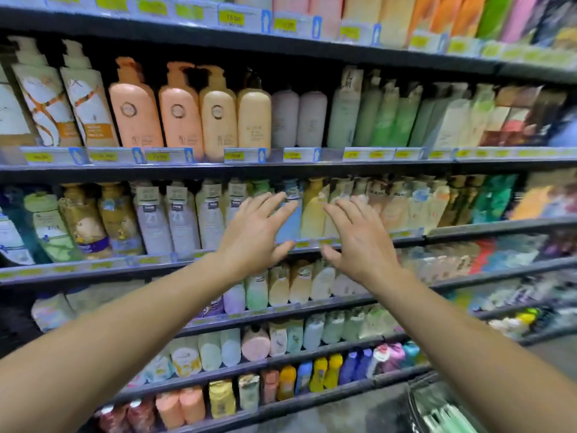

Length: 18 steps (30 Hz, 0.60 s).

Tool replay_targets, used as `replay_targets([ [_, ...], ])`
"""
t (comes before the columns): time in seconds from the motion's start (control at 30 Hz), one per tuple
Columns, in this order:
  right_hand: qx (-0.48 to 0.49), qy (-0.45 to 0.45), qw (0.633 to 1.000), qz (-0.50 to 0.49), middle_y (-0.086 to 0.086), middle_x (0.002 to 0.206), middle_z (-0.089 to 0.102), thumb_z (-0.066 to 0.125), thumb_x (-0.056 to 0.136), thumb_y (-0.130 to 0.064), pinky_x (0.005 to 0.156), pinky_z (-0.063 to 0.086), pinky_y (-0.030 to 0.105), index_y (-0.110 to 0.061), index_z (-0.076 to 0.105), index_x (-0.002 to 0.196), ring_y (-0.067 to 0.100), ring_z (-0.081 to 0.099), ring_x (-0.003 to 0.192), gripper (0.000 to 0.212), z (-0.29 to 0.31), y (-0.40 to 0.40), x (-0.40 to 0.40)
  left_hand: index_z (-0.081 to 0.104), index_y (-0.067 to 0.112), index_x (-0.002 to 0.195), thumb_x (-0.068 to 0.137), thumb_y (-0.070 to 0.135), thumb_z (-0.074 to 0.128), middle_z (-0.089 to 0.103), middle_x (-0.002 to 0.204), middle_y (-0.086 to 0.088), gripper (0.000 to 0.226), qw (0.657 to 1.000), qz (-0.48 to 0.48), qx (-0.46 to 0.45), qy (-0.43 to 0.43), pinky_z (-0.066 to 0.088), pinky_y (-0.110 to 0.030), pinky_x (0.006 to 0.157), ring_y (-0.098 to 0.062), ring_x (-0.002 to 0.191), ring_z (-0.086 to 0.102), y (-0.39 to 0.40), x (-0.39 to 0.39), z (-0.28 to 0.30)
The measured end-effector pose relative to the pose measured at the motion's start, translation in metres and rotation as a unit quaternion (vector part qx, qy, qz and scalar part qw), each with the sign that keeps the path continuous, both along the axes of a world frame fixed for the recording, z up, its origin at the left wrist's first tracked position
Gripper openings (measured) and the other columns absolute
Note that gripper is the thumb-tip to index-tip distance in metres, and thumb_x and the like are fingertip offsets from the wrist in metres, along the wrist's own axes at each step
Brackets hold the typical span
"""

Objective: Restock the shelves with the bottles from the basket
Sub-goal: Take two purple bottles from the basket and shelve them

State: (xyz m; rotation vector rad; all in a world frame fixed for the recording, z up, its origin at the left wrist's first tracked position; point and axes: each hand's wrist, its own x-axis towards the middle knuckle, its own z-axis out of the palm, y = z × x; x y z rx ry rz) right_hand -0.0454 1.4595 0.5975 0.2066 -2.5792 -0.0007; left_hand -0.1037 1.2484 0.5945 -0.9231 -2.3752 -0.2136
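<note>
Both hands up at frame centre in front of the third shelf down, arms reaching in from lower left and lower right. Left hand (256,226) fingers spread and straight, holding nothing; fingertips overlap a light blue bottle (288,218), contact unclear. Right hand (359,242) also splayed, empty, fingers pointing up-left next to a yellow bottle (313,210) that shows in the gap between the two hands. Hands close together but apart.

Basket (437,407) at bottom right corner, only partly in frame, dark rim; inside it pale green bottles (449,418), at least two, blurred, exact count not readable.

Shelves (218,168) dark, fully stocked, seven tiers visible, yellow price tags along the front edges. Second tier, upper left to right: two white bottles with orange stripe (67,98), two peach pump bottles (156,107), two tan pump bottles (235,115), two mauve bottles (298,118), then a row of pale green bottles too blurred to count. Third tier left of the hands: two grey-white bottles marked 21 (168,220). Lower tiers hold smaller pastel bottles; near the bottom three yellow ones (324,373) among blue and purple, and two peach ones (181,407) at bottom left. Right edge of frame heavily motion blurred
</note>
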Motion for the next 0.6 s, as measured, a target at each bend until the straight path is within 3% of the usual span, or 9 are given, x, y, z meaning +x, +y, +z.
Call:
replay_targets([
  [0.07, 0.003, -0.009, 1.0, -0.008, 0.012, 0.144, 0.046, 0.072, 0.081, -0.042, 0.116, 0.027, 0.047, -0.01, 0.046, 0.143, 0.035, 0.036, 0.139, 0.074, -0.019, 0.043, 0.027, 0.047, 0.012, 0.146, 0.086, 0.044, 0.068, 0.044, 0.15, -0.016, 0.071, 1.0, -0.016, 0.002, -0.02, 0.031, -0.049, 0.114, -0.036, 0.137, 0.041, 0.044, 0.023, -0.016],
  [0.23, 0.012, -0.081, 0.996, -0.038, 0.01, 0.153, 0.038, 0.063, 0.088, -0.046, 0.121, 0.018, 0.044, -0.011, 0.039, 0.15, 0.031, 0.028, 0.145, 0.075, -0.071, 0.152, 0.091, 0.041, 0.017, 0.149, 0.089, 0.047, 0.062, 0.039, 0.154, -0.011, 0.071, 0.996, -0.058, -0.021, -0.071, 0.027, -0.045, 0.116, -0.031, 0.14, 0.036, 0.155, 0.074, -0.068],
  [0.33, 0.013, -0.119, 0.991, -0.065, 0.014, 0.148, 0.044, 0.067, 0.085, -0.046, 0.119, 0.023, 0.046, -0.006, 0.044, 0.146, 0.035, 0.034, 0.141, 0.076, -0.098, 0.209, 0.127, 0.038, 0.018, 0.151, 0.089, 0.048, 0.06, 0.038, 0.155, -0.009, 0.072, 0.99, -0.081, -0.03, -0.111, 0.025, -0.042, 0.117, -0.028, 0.143, 0.033, 0.215, 0.099, -0.098],
  [0.5, -0.022, -0.169, 0.98, -0.101, 0.016, 0.126, 0.059, 0.074, 0.078, -0.039, 0.108, 0.038, 0.044, -0.001, 0.058, 0.13, 0.038, 0.053, 0.12, 0.066, -0.148, 0.291, 0.172, 0.051, 0.011, 0.143, 0.085, 0.041, 0.069, 0.051, 0.144, -0.015, 0.068, 0.978, -0.134, -0.045, -0.156, 0.036, -0.044, 0.11, -0.034, 0.131, 0.048, 0.295, 0.123, -0.144],
  [0.6, -0.036, -0.201, 0.971, -0.122, 0.016, 0.13, 0.06, 0.076, 0.078, -0.037, 0.111, 0.036, 0.045, -0.001, 0.058, 0.132, 0.036, 0.053, 0.123, 0.067, -0.182, 0.335, 0.185, 0.057, 0.009, 0.137, 0.079, 0.033, 0.076, 0.056, 0.138, -0.016, 0.065, 0.97, -0.152, -0.04, -0.186, 0.039, -0.047, 0.107, -0.036, 0.125, 0.053, 0.336, 0.123, -0.172],
])
